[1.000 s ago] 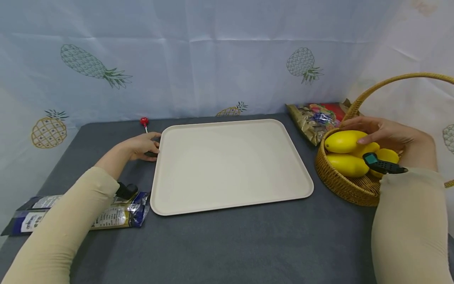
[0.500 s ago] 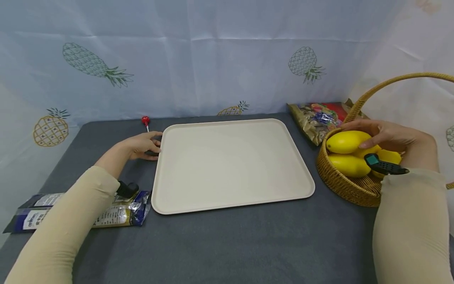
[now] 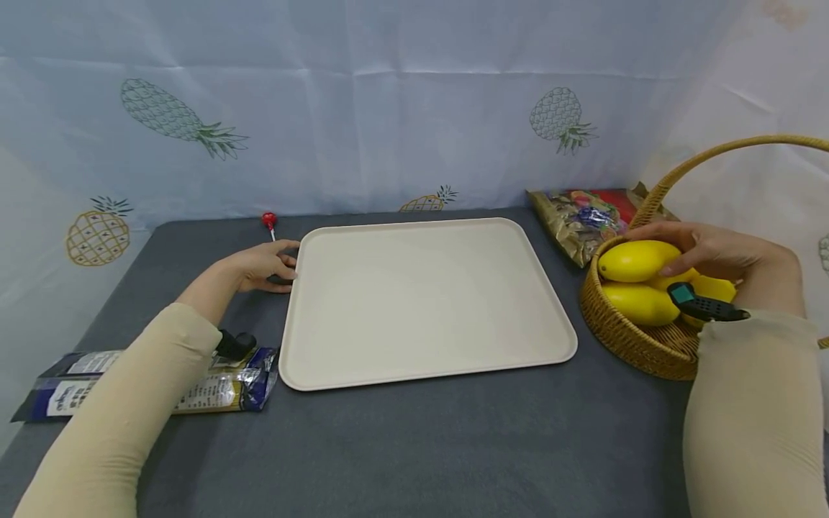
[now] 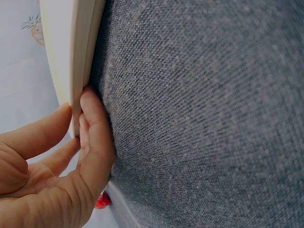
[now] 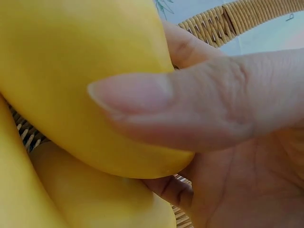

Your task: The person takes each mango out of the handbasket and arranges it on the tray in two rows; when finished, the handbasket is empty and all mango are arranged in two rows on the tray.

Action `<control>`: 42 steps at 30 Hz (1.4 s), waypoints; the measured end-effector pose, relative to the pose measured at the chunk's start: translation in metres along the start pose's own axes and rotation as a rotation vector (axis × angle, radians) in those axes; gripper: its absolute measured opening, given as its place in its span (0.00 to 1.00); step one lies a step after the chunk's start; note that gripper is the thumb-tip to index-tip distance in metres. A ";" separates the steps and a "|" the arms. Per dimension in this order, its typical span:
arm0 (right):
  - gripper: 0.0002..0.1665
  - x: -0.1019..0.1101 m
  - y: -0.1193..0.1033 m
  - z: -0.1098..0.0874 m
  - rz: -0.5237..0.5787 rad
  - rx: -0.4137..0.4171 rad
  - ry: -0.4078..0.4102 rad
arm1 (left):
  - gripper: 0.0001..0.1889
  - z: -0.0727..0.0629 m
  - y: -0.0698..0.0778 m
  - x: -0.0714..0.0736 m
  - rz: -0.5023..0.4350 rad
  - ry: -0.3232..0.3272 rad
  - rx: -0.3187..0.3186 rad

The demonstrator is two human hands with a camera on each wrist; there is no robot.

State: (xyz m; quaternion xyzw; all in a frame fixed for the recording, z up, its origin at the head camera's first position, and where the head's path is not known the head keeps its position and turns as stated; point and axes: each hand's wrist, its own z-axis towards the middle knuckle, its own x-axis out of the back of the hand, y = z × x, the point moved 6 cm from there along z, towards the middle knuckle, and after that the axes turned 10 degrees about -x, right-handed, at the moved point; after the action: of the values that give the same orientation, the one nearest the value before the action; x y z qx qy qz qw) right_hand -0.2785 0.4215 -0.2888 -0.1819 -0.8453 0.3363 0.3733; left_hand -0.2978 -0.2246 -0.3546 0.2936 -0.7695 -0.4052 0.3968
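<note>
Pineapple-printed cloth (image 3: 388,144) hangs behind our counter (image 3: 453,460), which has a dark grey covering. On it, near the middle, lies one cream tray (image 3: 427,302). To its right stands one wicker basket (image 3: 612,338) with a tall handle (image 3: 725,150).

We judge the step in hand to be taking hold of one yellow fruit (image 3: 631,262), the topmost at the near left of the basket. It sits inside the rim, against the fruit below. Our right hand (image 3: 725,248) grasps it: the thumb (image 5: 156,104) lies across the skin, and fingers show beyond and beneath its end. Our left hand (image 3: 262,266) pinches the tray's left edge, thumb on one side and bent fingers on the other.

As we see it, the next move calls for a firmer grasp on the smooth, rounded skin, then a straight lift that clears the rim and handle without rolling the other fruits. Our left hand need only keep the tray steady.

Counting up, we make out at least four yellow fruits; our right hand and wrist strap (image 3: 706,306) may hide more. One red lollipop (image 3: 269,220) lies beyond our left hand, and one gold-and-red bag (image 3: 576,219) rests behind the basket. Left of the tray we see what look like two packets (image 3: 207,394), side by side, partly covered by our left sleeve (image 3: 139,388).
</note>
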 end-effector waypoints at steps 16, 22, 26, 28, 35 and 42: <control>0.39 -0.001 0.000 0.000 0.005 0.037 -0.017 | 0.44 -0.001 0.000 0.000 0.003 0.011 0.004; 0.40 0.001 0.004 0.000 -0.007 0.038 -0.008 | 0.44 0.000 -0.001 0.001 0.003 0.013 0.000; 0.39 0.002 0.006 -0.001 -0.018 0.026 0.005 | 0.44 0.000 -0.001 0.000 0.002 0.015 0.000; 0.39 0.002 0.006 -0.002 -0.008 0.000 0.011 | 0.44 0.000 -0.001 0.000 0.002 0.016 0.000; 0.37 0.008 -0.007 -0.014 0.048 0.039 0.063 | 0.44 0.000 -0.002 0.000 -0.003 0.019 0.002; 0.38 0.012 -0.038 -0.024 -0.067 0.206 0.219 | 0.43 -0.001 -0.001 0.001 0.004 0.022 -0.001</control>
State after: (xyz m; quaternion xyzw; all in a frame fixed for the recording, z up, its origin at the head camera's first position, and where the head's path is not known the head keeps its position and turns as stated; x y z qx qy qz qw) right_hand -0.2707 0.4118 -0.2440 -0.1499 -0.7661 0.3869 0.4908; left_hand -0.2972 -0.2260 -0.3544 0.2963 -0.7655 -0.4015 0.4063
